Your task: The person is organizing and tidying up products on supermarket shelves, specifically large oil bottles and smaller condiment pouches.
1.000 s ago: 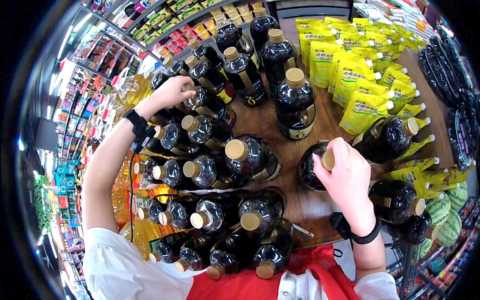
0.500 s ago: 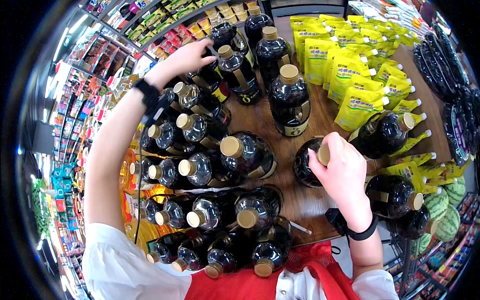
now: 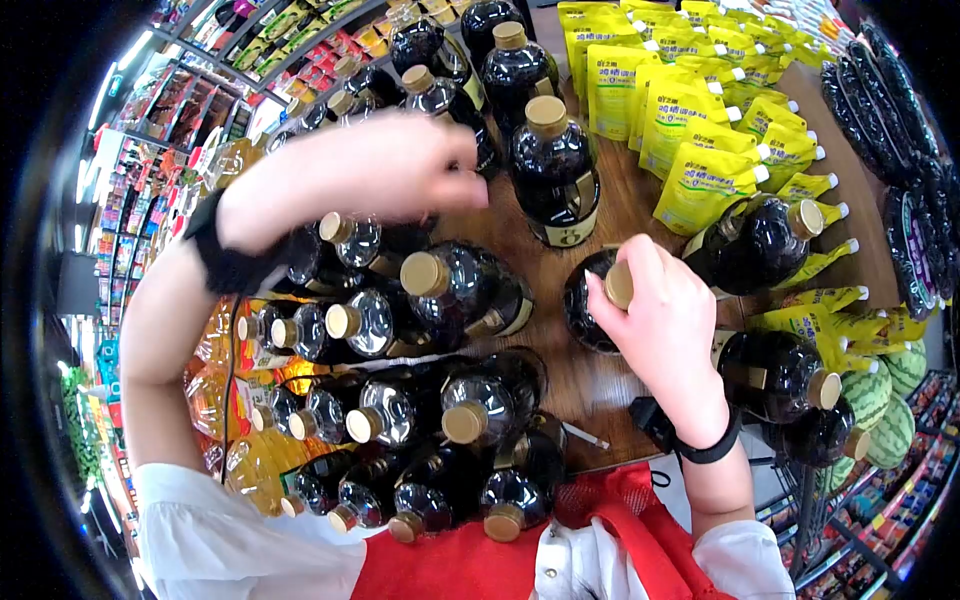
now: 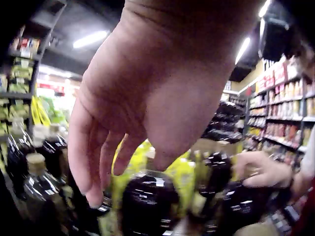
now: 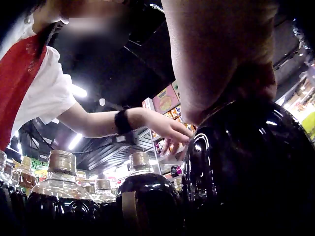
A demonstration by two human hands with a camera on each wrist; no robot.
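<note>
My left hand, blurred, reaches across above the rows of dark sauce bottles. In the left wrist view, its fingers hang loosely with nothing between them. Just beyond its fingertips stands an upright gold-capped bottle. On the right, my right hand grips another dark sauce bottle by its gold cap, thumb against the cap's near side. That bottle's glossy shoulder fills much of the right wrist view. Part of the row behind the left hand is hidden.
Several rows of gold-capped bottles crowd the left of the wooden table. Yellow pouches stand at the back right, with more dark bottles before them. Watermelons lie beyond the right edge.
My left hand has gone from the far-left bottles to the right and nearer, over the middle rows. The right hand keeps its grip on the bottle cap. The head view has shifted slightly.
</note>
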